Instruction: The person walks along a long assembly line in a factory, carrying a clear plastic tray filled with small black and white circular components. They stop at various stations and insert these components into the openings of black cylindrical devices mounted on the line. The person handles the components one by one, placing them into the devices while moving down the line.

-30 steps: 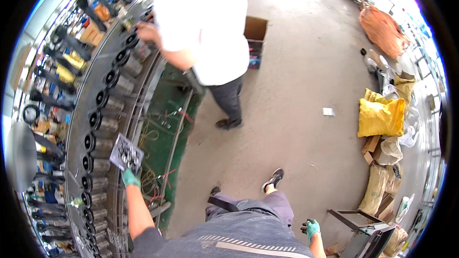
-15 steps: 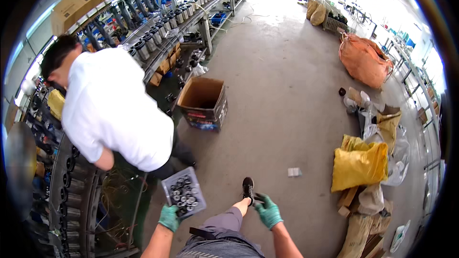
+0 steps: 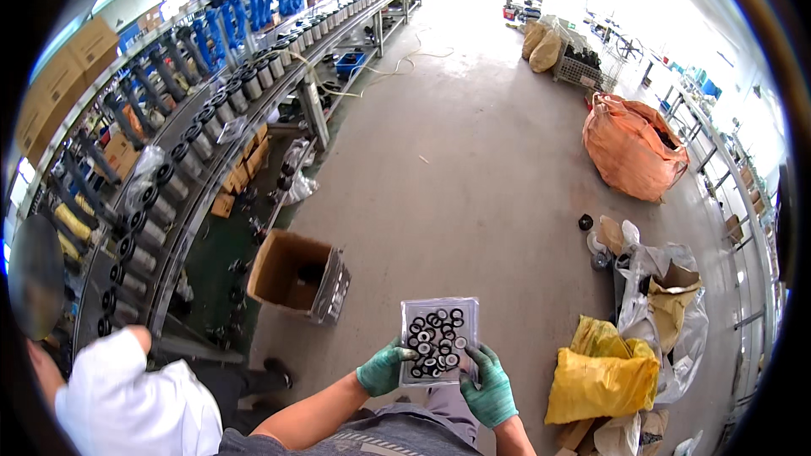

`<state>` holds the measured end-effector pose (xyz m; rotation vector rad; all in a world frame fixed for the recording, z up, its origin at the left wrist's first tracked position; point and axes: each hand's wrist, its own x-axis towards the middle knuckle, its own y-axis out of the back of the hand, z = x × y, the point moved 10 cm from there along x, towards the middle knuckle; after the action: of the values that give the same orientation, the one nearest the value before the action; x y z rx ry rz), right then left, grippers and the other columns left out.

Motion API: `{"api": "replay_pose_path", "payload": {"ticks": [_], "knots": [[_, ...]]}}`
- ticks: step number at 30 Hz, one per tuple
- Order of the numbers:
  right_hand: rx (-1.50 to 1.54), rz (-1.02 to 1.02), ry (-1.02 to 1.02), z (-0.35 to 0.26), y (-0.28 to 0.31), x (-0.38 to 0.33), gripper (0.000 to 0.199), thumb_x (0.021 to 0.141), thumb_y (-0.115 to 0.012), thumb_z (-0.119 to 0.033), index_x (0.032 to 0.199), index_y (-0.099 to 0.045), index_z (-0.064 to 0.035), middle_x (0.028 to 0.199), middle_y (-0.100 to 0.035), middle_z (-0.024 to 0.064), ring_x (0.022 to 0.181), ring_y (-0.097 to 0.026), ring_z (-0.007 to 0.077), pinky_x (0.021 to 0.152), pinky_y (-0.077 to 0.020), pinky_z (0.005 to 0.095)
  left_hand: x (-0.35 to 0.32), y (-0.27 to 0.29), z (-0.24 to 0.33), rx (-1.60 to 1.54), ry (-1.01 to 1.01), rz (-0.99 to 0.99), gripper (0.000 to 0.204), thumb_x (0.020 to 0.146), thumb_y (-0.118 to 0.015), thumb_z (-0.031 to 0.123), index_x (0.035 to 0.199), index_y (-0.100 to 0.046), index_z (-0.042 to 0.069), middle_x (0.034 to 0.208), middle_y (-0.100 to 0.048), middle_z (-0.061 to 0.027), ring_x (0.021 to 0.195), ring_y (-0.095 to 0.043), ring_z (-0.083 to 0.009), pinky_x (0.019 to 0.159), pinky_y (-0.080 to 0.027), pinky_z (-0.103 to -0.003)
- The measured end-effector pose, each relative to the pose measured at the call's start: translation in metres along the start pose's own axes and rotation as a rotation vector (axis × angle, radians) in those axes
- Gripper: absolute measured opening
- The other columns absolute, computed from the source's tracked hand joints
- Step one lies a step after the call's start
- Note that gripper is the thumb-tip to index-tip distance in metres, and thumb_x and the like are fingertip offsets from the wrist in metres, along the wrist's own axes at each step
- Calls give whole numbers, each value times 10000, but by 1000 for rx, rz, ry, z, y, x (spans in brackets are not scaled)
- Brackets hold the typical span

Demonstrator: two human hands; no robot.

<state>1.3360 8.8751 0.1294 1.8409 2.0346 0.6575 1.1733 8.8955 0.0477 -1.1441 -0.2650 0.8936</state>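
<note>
A translucent plastic tray [image 3: 467, 307] is held level in front of my body. Several black ring-shaped parts, some with pale or silvery centres, lie loose in it. My left hand [image 3: 382, 368], in a green glove, grips the tray's left side with the thumb over the rim. On the opposite side, my right hand [image 3: 490, 390], gloved alike, holds the lower right corner. The fingers under the tray are hidden.
An open cardboard box [image 3: 291, 274] stands on the floor to the left. Beyond it runs a long conveyor line [image 3: 190, 203] with metal cylinders. A co-worker in a white shirt [image 3: 139, 388] is at lower left. Yellow sacks [image 3: 604, 380] and an orange bag [image 3: 634, 148] lie right.
The tray has moved right, from my left hand alone into both hands. My right hand has come onto its edge. The co-worker and the box now appear farther left and lower as I have advanced.
</note>
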Motion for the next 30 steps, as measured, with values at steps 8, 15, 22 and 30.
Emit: {"api": "replay_pose_path", "payload": {"ticks": [8, 15, 22, 30], "knots": [[0, 24, 78, 69, 61, 321, 555, 839, -723, -82, 1375, -579, -77, 1364, -547, 245, 1227, -572, 459, 1019, -515, 475, 264, -2, 198, 65, -67, 129, 695, 885, -721, 219, 1500, -460, 28, 1399, -629, -140, 1217, -662, -309, 1040, -571, -480], [-187, -189, 123, 72, 89, 639, 588, 820, -825, -223, 1355, -605, -124, 1265, -592, 182, 1097, -655, 376, 895, -580, 442, 454, 38, 400, 0, -323, 310, 532, 905, -679, 60, 1415, -525, 52, 1281, -672, -120, 1105, -711, -264, 941, -634, -427], [-449, -142, 237, 105, 93, 935, 454, 748, -874, -226, 1167, -726, -133, 1203, -602, 209, 1049, -639, 382, 845, -588, 439, 677, 86, 585, 3, -402, 301, 593, 902, -707, 137, 1440, -498, 4, 1279, -678, -146, 1119, -707, -265, 969, -618, -425], [-472, -122, 159, 152, 122, 1249, 393, 773, -862, -257, 1050, -675, -50, 1244, -594, 225, 1067, -638, 395, 878, -581, 448, 914, 108, 811, 45, -283, 346, 587, 867, -776, 138, 1406, -556, 58, 1279, -686, -114, 1114, -708, -264, 964, -621, -422]]}}
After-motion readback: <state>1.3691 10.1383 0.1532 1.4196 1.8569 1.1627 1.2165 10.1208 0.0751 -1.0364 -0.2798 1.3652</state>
